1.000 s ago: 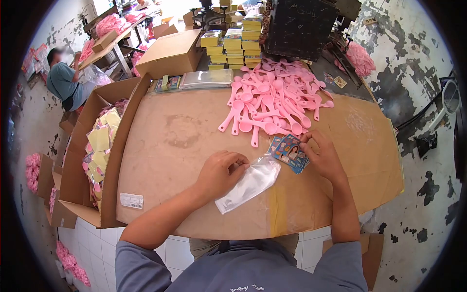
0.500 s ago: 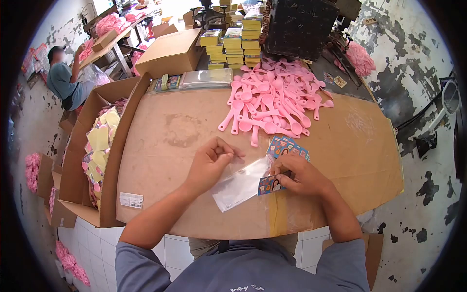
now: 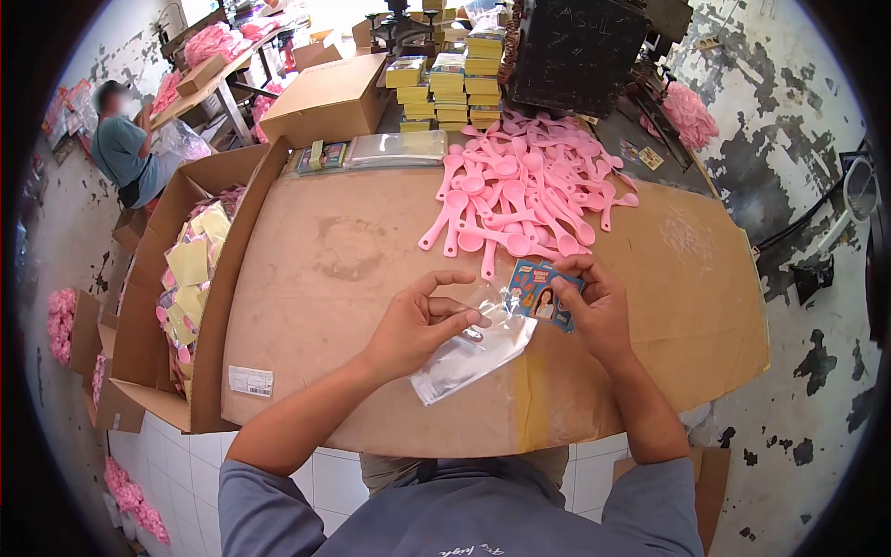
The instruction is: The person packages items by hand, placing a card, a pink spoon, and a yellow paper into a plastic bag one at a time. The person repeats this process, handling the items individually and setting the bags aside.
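My left hand (image 3: 422, 325) has its thumb and middle finger closed at the edge of a clear plastic bag (image 3: 478, 360), while its index finger stretches out above. The bag lies slanted on the cardboard, its upper end lifted and crumpled near my fingertips. In my right hand (image 3: 599, 311) a blue printed card (image 3: 543, 295) is pinched between thumb and fingers, just right of the bag's upper end. Other blue cards beneath it are mostly hidden by the hand. A heap of pink measuring spoons (image 3: 524, 195) lies beyond both hands.
An open carton (image 3: 255, 200) of packed bags stands at the left. Behind the spoons are stacks of yellow-edged cards (image 3: 447, 88), a pile of clear bags (image 3: 394, 148), a closed carton (image 3: 325, 97) and a black machine (image 3: 575, 56). Another person (image 3: 125, 148) sits at the far left.
My right hand has moved up and away from the bag, and a blue card now shows face up there. My left hand has shifted right onto the bag's upper end.
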`<action>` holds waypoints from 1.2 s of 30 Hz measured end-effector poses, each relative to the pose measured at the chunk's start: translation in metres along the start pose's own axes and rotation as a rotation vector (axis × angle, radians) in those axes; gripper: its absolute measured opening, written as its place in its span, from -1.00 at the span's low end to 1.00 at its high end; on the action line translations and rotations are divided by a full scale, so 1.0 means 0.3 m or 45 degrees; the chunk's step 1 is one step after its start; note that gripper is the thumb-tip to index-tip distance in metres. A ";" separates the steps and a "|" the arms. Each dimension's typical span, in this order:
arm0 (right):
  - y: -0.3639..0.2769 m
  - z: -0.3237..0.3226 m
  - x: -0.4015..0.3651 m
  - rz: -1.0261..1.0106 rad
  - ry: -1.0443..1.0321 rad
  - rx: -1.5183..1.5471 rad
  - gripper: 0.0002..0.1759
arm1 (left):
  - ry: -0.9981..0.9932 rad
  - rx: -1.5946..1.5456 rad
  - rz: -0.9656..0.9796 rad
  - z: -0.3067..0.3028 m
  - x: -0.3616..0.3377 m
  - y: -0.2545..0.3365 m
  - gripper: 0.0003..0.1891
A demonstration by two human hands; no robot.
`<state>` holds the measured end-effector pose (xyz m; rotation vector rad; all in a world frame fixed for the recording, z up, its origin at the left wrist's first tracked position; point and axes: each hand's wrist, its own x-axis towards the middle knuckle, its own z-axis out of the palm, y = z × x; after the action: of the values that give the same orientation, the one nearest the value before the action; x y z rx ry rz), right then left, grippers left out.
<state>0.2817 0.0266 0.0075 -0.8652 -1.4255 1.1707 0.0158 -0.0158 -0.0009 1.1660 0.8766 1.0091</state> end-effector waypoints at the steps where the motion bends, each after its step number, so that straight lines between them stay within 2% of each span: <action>1: -0.004 0.000 -0.002 -0.004 -0.003 0.004 -0.81 | 0.001 0.055 -0.004 0.004 -0.005 0.008 -0.46; 6: -0.006 0.001 -0.016 -0.045 -0.102 -0.149 -0.81 | 0.008 0.149 -0.014 0.022 -0.014 0.016 -0.42; 9: -0.040 -0.010 -0.007 -0.288 -0.369 -0.569 -0.81 | -0.019 0.221 0.042 0.028 -0.018 0.002 -0.39; 12: -0.048 0.001 -0.013 -0.294 -0.252 -0.670 -0.84 | -0.069 0.352 0.046 0.033 -0.028 0.013 -0.36; 15: -0.025 0.001 -0.010 -0.228 0.011 -0.270 -0.85 | -0.069 0.236 0.037 0.033 -0.026 0.020 -0.38; 21: -0.031 0.021 -0.025 -0.236 0.048 -0.213 -0.86 | -0.050 0.165 0.089 0.028 -0.025 0.018 -0.43; 26: -0.063 0.007 -0.023 -0.313 -0.197 -0.544 -0.86 | 0.005 0.094 0.088 0.042 -0.029 0.021 -0.44; 30: -0.063 0.029 -0.011 -0.440 -0.425 -0.650 -0.84 | -0.099 0.301 0.100 0.047 -0.042 0.024 -0.42; 33: -0.060 0.080 -0.034 -0.340 -0.401 -0.486 -0.81 | -0.176 0.491 0.105 0.051 -0.045 0.028 -0.41; 35: -0.053 0.073 -0.042 -0.151 -0.297 -0.282 -0.80 | -0.210 0.546 0.102 0.051 -0.050 0.043 -0.41; 36: -0.048 0.068 -0.042 -0.057 -0.247 -0.181 -0.79 | -0.169 0.443 0.120 0.050 -0.050 0.040 -0.41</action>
<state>0.2653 0.0068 0.0185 -0.8298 -1.6942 1.1549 0.0231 -0.0335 0.0141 1.5624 0.9207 0.8629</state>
